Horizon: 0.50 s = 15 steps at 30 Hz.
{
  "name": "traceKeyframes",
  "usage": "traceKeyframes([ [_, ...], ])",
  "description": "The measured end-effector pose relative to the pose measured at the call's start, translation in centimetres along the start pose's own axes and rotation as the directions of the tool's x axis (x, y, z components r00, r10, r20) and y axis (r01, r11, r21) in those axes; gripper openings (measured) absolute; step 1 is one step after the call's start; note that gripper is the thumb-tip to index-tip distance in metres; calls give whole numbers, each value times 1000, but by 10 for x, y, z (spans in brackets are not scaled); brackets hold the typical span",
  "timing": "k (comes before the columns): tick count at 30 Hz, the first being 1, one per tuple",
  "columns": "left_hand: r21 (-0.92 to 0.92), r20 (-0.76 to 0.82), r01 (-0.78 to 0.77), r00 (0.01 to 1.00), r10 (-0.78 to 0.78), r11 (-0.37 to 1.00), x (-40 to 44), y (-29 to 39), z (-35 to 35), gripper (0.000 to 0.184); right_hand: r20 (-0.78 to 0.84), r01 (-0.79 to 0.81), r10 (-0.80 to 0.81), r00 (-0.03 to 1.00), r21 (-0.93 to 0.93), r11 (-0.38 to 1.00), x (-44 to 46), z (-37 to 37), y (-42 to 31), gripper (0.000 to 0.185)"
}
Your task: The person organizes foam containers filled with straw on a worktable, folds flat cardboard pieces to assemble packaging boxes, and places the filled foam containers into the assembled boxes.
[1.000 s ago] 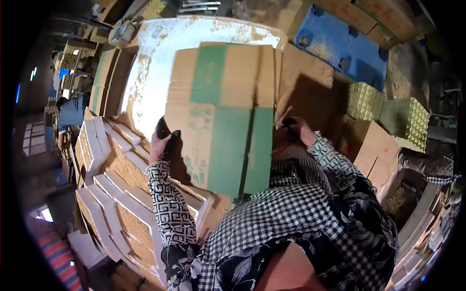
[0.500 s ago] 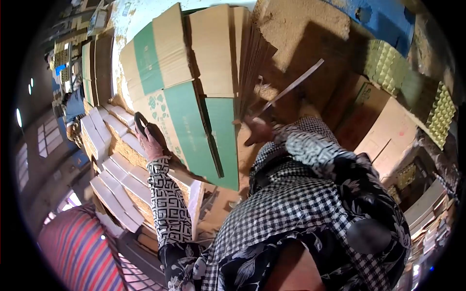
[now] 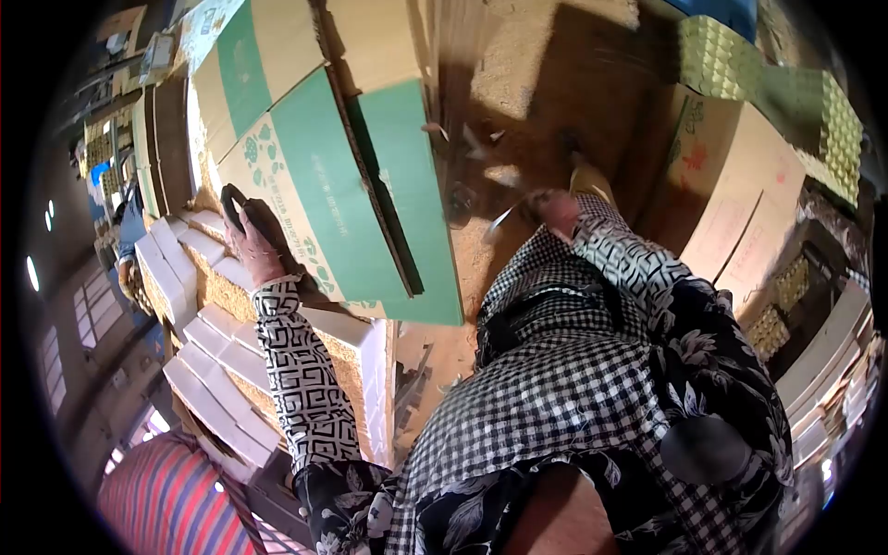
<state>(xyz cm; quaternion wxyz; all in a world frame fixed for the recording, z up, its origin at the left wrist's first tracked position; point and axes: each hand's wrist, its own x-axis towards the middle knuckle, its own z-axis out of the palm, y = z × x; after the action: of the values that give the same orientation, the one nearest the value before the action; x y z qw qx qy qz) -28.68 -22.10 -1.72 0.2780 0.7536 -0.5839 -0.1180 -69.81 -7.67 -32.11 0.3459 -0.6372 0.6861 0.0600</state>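
A bunch of flattened cartons (image 3: 319, 185), tan with wide green bands, is propped up ahead of the checked apron (image 3: 536, 398), and everything else is placed off that stack here. The hands are kept well apart, one on either side of it. The left hand (image 3: 254, 242) is held right by the stack's left edge, with dark coverings seen on the fingertips; whether the cardboard is actually being gripped or just touched, can't tell. The right hand (image 3: 558, 215) is held off to the stack's right, clear of it, and it's pretty blurred. Something thin and shiny (image 3: 502, 220) is seen next to it, but whether it's being pinched can't be made out.

Left of and below the stack, white slabs (image 3: 222, 393) are seen with sawdusty stuff between them. Well over to its right, a tan box (image 3: 740, 190) is marked in red, with yellowish egg trays (image 3: 720, 60) seen up beyond it. Someone's striped clothing (image 3: 180, 499) can be spotted below and left of the stack.
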Motion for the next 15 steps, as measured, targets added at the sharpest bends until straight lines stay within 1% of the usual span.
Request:
traceKeyframes([
  [1, -77, -1, 17, 1000, -17, 997, 2, -6, 3, 47, -165, -355, 342, 925, -60, 933, -6, -20, 8, 23],
  [2, -156, 4, 33, 999, -33, 987, 4, -12, 5, 46, -154, -119, 140, 978, 139, 983, -15, -52, 6, 23],
  [3, -243, 1, 66, 998, -68, 968, 3, -5, 6, 44, -188, 122, -61, 980, 332, 935, -21, -71, 2, 24],
  [4, -220, -2, 33, 999, -35, 975, 2, 3, 6, 43, -317, 277, -110, 942, 552, 786, -18, -58, -10, 32],
  [6, -455, 47, 140, 990, -133, 879, 2, 1, 7, 43, -397, 421, -205, 895, 597, 683, 27, 21, -54, 27],
  [7, -497, 85, 176, 984, -154, 849, 1, 5, 8, 42, -434, 488, -251, 865, 612, 623, 49, 58, -76, 26],
  [8, -529, 122, 216, 976, -179, 821, -1, 14, 8, 41, -292, 243, -11, 956, 773, 586, 30, 34, -119, 23],
  [9, -527, 131, 235, 972, -195, 817, -1, 14, 7, 41, -370, 334, -123, 921, 585, 740, 32, 46, -142, 24],
  [10, -518, 144, 282, 959, -243, 808, -3, 21, 6, 41, -442, 403, -235, 866, 338, 851, 32, 57, -165, 27],
  [11, -519, 138, 229, 973, -184, 823, -3, 20, 7, 41, -503, 437, -340, 795, 84, 896, 34, 70, -188, 31],
  [12, -517, 136, 178, 983, -126, 837, -4, 18, 5, 42, -405, 479, -361, 840, 241, 844, 19, 54, -185, 32],
  [13, -460, 133, 138, 987, -86, 877, -4, 16, 2, 42, -310, 497, -398, 863, 387, 776, 5, 31, -174, 33],
  [14, -414, 127, 90, 991, -40, 906, -3, 15, 2, 43, -225, 495, -446, 866, 515, 700, -6, 6, -157, 35],
  [15, -311, 119, 51, 993, -15, 949, -3, 15, 0, 44, -146, 471, -499, 854, 626, 622, -13, -11, -137, 37],
])
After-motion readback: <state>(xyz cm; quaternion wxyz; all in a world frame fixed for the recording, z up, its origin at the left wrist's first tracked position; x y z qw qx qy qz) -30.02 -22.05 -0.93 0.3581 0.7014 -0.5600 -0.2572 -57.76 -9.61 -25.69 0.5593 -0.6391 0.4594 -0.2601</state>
